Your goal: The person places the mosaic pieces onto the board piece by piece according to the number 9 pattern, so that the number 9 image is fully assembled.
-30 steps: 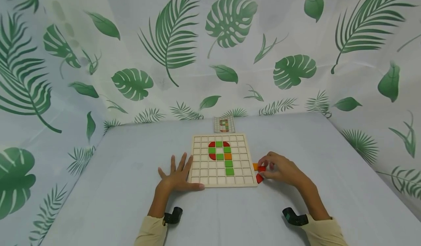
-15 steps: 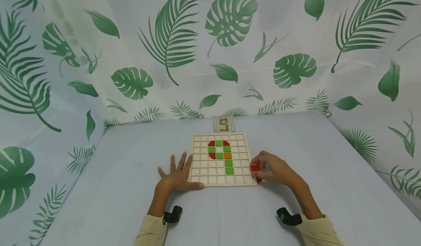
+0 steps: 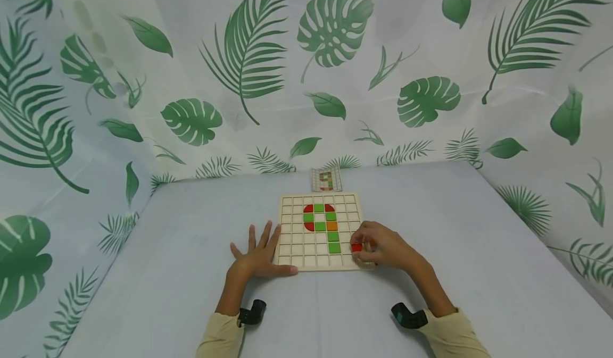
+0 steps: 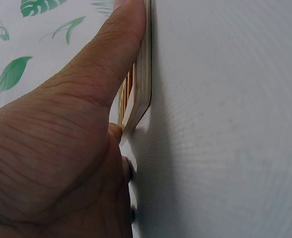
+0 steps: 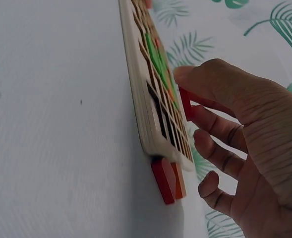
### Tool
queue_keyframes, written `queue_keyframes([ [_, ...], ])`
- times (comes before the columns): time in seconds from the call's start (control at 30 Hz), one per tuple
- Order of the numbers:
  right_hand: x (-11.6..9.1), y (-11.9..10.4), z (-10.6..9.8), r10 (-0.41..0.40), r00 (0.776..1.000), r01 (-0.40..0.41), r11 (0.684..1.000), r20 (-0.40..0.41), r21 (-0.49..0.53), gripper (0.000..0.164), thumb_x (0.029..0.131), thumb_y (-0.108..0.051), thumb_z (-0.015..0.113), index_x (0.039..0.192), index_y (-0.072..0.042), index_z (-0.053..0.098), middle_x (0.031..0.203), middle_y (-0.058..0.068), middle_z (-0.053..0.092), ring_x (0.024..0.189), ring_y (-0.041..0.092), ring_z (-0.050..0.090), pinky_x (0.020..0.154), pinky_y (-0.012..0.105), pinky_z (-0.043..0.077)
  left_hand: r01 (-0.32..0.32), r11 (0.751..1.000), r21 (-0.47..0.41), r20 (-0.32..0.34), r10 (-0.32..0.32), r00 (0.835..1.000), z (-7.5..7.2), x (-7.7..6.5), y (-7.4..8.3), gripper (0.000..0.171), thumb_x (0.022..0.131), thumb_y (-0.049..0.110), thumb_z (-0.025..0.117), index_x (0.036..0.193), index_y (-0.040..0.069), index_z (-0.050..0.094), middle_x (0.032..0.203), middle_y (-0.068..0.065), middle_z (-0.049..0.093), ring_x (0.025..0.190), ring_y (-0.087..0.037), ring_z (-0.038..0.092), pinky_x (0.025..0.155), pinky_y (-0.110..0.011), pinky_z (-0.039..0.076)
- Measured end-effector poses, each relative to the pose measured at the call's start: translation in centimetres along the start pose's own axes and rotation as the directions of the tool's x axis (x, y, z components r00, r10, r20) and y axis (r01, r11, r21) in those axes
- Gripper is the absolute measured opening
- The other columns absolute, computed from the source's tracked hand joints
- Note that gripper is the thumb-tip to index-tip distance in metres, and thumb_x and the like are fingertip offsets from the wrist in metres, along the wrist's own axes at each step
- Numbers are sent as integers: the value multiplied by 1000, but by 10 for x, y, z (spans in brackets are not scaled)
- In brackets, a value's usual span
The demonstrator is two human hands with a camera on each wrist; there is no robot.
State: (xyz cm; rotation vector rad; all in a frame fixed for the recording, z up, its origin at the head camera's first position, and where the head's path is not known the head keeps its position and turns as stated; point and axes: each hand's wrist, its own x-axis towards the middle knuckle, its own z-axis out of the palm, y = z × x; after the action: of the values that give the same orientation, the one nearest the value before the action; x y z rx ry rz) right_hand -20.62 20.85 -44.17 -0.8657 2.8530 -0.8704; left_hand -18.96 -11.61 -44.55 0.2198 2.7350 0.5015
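A wooden grid board (image 3: 297,251) lies on the table, with red, green and orange tiles set in a shape like a 9. My left hand (image 3: 256,262) rests at its left front corner, fingers spread along the side and thumb on the front edge. Over the board's right part, my right hand (image 3: 390,247) pinches a red tile (image 5: 185,103) between thumb and index finger; the other fingers are bent and free. Beside the board's right edge in the right wrist view lie a red rounded tile (image 5: 163,180) and an orange tile (image 5: 180,181), mostly hidden by the hand in the head view.
Just behind the board is a small pattern card (image 3: 326,180) showing a similar coloured figure. A pale cloth covers the table (image 3: 201,214), and a leaf-printed curtain (image 3: 278,134) encloses its back and sides.
The right hand has picked up the red tile at the board's right side and carried it left over the board. The left hand has stayed in place.
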Motion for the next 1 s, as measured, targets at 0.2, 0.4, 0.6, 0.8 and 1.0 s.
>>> queue_keyframes([
  [0.2,7,-6,6,-3,1000,3,1000,15,7,17,79,-24,78,93,-19,70,88,-12,59,85,9,53,75,25,48,2,1000,3,1,-2,1000,-1,0,1,114,75,68,70,159,21,10,166,-8,-2,149,-45,-13,101,-83,-2],
  [0.4,8,-11,10,-33,999,33,999,12,28,19,78,-24,80,93,-17,70,89,-10,60,87,8,53,80,28,49,-3,1000,11,2,3,1000,-2,1,0,114,75,69,70,159,20,9,166,-8,-3,149,-45,-13,101,-84,-2],
  [0.6,12,-14,16,-60,998,60,998,0,30,19,78,-25,81,92,-17,70,89,-11,60,85,7,52,77,26,48,-3,1000,12,2,3,1000,-2,2,-1,114,75,70,69,159,21,9,166,-8,-3,149,-45,-13,101,-83,-1],
  [0.8,16,-19,23,-79,997,79,997,10,-10,18,77,-25,81,90,-17,72,88,-11,62,81,7,49,69,22,44,4,1000,8,6,-4,1000,-2,1,-2,114,75,69,69,159,21,9,166,-7,-4,149,-44,-15,101,-83,-3],
  [1.0,17,-25,27,-53,998,54,999,41,-6,17,78,-26,80,91,-19,72,90,-12,62,83,7,49,71,23,44,6,1000,15,5,-6,1000,0,2,-3,114,75,70,69,159,22,9,167,-7,-3,149,-44,-15,101,-83,-2],
])
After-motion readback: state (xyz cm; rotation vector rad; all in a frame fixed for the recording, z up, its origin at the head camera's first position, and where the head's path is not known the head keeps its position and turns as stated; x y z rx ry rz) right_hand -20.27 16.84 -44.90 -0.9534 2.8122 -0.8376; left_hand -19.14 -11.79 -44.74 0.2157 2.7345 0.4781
